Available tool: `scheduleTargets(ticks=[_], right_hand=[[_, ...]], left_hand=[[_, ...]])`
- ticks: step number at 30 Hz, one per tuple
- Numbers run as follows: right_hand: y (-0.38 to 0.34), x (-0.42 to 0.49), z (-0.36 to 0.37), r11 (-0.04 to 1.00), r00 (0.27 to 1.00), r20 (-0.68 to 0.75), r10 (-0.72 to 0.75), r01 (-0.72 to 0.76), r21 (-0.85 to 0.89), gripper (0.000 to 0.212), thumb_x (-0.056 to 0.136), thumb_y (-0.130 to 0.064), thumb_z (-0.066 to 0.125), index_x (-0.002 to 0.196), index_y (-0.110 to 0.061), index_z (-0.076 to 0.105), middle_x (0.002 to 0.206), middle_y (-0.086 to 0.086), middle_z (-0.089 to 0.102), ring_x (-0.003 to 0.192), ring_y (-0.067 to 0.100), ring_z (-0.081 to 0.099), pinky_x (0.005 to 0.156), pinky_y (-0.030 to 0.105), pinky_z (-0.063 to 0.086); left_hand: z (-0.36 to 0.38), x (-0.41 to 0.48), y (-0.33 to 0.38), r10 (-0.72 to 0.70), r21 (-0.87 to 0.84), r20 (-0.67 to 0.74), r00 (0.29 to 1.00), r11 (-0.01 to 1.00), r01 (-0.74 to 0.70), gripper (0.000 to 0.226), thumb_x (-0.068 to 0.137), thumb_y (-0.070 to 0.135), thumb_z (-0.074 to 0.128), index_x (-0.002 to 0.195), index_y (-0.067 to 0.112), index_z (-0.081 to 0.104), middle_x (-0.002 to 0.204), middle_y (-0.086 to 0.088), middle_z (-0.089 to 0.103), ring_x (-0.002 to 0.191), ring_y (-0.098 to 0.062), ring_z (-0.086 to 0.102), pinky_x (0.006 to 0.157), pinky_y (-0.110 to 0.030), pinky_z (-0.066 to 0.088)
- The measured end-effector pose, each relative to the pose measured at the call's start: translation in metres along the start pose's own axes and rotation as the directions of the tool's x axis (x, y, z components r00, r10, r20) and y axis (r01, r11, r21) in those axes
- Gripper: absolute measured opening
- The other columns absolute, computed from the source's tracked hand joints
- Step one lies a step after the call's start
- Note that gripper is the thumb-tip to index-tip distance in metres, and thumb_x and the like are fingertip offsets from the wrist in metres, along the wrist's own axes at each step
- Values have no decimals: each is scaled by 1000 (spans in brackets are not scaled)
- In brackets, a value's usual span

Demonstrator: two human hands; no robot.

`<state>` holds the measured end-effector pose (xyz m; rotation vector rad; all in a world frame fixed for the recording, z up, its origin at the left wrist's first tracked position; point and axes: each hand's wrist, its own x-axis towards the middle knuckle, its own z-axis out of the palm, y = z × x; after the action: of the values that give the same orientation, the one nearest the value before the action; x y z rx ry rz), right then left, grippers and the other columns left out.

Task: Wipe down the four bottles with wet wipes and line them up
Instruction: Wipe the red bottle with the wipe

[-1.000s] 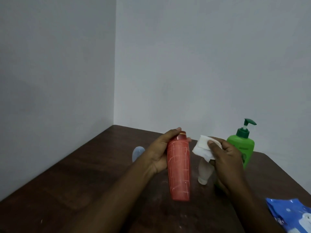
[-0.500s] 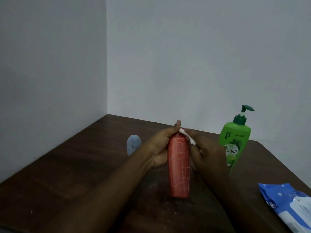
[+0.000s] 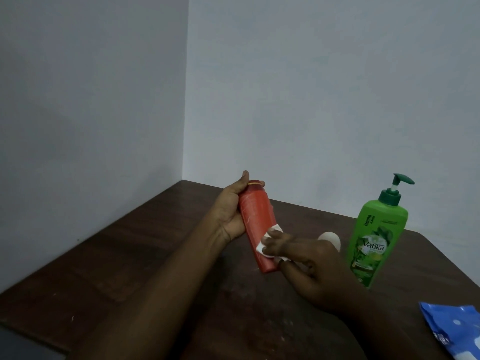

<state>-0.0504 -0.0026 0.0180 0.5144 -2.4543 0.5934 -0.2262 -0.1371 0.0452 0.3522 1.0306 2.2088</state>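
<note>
Item 1: red bottle, held over the dark wooden table, left of the green Vatika pump bottle and well apart from it. It is tilted, cap end up and leaning away from the pump bottle, base end lower and nearer to it. Whether the base touches the tabletop cannot be told.

Item 2: left hand, on the far side of the red bottle from the pump bottle. It grips the upper half. The thumb lies straight up beside the cap. The fingers curl round behind, and one fingertip shows past the yellow ring at the cap.

Item 3: right hand, between the red bottle and the pump bottle. Its fingers are bent and close together, and they pinch a white wet wipe against the bottle's lower half just above the base. A scrap of wipe shows under the fingers on the pump-bottle side.

Item 4: white bottle, just left of the pump bottle and mostly hidden behind the right hand. Only a rounded end is visible.

Item 5: green pump bottle, upright, its dark green pump head turned away from the red bottle.

Item 6: blue wet-wipe pack, lying flat nearer the camera than the pump bottle, cut off by the frame edge.
</note>
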Motion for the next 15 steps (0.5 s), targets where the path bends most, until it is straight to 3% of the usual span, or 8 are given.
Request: scheduleTargets(ticks=[3, 5, 8, 11, 13, 15], right_hand=[[-2, -1, -4, 998, 1000, 13, 20, -20, 64, 28, 89, -14, 61, 109, -21, 80, 120, -11, 75, 119, 1, 66, 99, 33, 56], [-3, -2, -9, 994, 1000, -3, 29, -29, 107, 28, 90, -7, 62, 99, -25, 82, 103, -12, 79, 97, 9, 76, 80, 38, 61], [-6, -1, -17, 959, 969, -185, 165, -114, 260, 39, 87, -4, 58, 78, -33, 82, 78, -3, 78, 67, 19, 73, 56, 35, 55], [3, 1, -15, 880, 790, -457, 409, -209, 427, 45, 96, -1, 60, 77, -36, 81, 79, -2, 78, 71, 17, 74, 57, 28, 59], [11, 3, -13, 868, 642, -601, 476, -236, 436, 36, 100, -2, 60, 96, -32, 78, 89, -5, 78, 84, 17, 76, 67, 26, 63], [16, 2, -13, 884, 573, -675, 464, -243, 400, 27, 101, -6, 59, 116, -25, 72, 104, -13, 75, 94, 6, 74, 77, 18, 60]], left_hand=[[-4, 0, 5, 29, -17, -18, 999, 999, -29, 56, 91, 52, 71, 118, 3, 72, 95, -16, 71, 83, -32, 70, 84, -51, 61], [-5, 2, 5, 37, -18, -22, 999, 999, -38, 53, 92, 51, 71, 114, 3, 71, 92, -16, 70, 80, -31, 69, 85, -52, 60], [-3, 2, 3, 28, -9, 5, 1000, 1000, -28, 50, 93, 51, 68, 109, 4, 71, 88, -15, 68, 76, -30, 68, 86, -51, 59], [4, -2, 0, -7, 43, 77, 997, 999, 4, 51, 94, 51, 67, 117, 5, 69, 90, -15, 67, 77, -30, 67, 79, -46, 60], [9, -5, -5, -50, 114, 118, 992, 993, 36, 54, 94, 52, 68, 121, 6, 69, 93, -15, 68, 80, -30, 67, 77, -45, 61], [12, -6, -15, -111, 178, 145, 983, 980, 84, 57, 91, 53, 71, 123, 6, 70, 96, -16, 69, 83, -31, 68, 80, -46, 60]])
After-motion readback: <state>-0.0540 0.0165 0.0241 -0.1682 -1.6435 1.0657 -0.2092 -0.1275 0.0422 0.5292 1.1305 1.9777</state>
